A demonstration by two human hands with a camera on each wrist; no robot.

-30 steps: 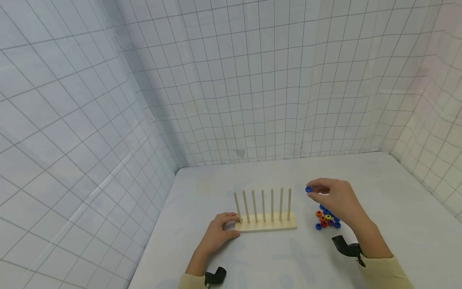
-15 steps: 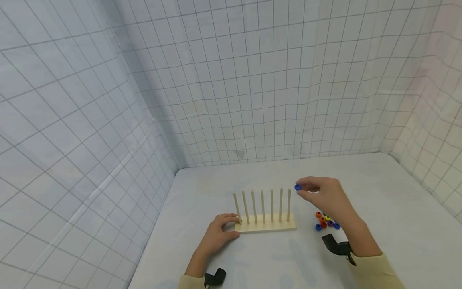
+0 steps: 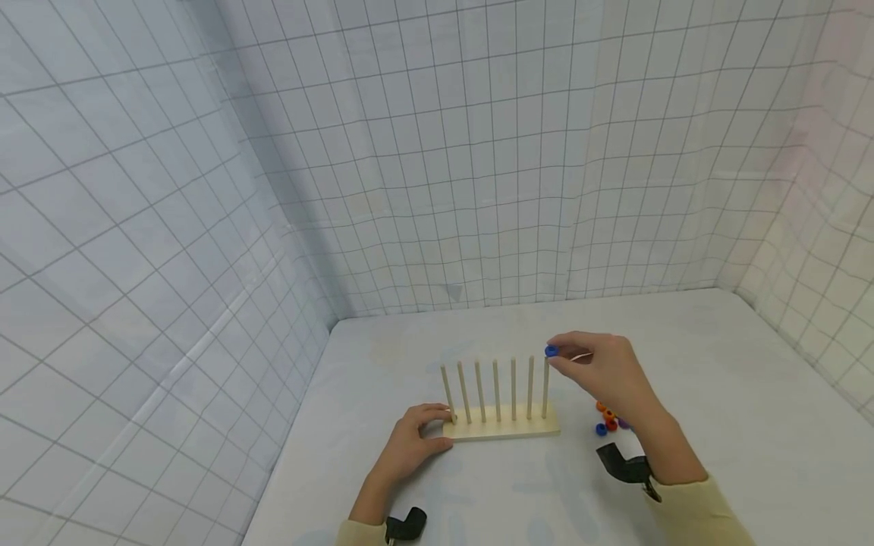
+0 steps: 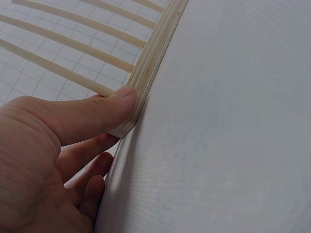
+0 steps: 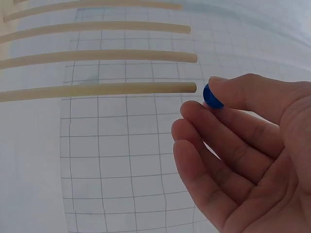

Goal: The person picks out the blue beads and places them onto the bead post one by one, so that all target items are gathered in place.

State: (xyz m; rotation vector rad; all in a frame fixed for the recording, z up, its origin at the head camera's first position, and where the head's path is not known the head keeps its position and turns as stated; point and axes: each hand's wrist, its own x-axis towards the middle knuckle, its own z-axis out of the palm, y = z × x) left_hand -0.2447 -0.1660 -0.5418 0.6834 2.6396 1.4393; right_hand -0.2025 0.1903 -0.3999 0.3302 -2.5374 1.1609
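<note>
Between the thumb and fingers of my right hand (image 3: 610, 371) a blue bead (image 3: 551, 351) is pinched. In the head view it appears at the tip of the rightmost peg (image 3: 545, 390). The right wrist view shows a small gap between the bead (image 5: 212, 97) and that peg's end (image 5: 189, 88). A pale wooden peg board (image 3: 504, 431) stands on the table with several upright pegs and no beads on them. My left hand (image 3: 408, 444) grips the board's left end, thumb on the front edge (image 4: 141, 77), other fingers behind, partly hidden.
A loose pile of small beads (image 3: 611, 425), orange, red, purple and blue, lies right of the board, partly covered by my right forearm. White grid-patterned cloth walls (image 3: 478, 189) rise behind and beside the white table (image 3: 396, 349).
My right hand has moved left with the blue bead, from above the bead pile to the rightmost peg's tip. The left hand and the board have stayed in place.
</note>
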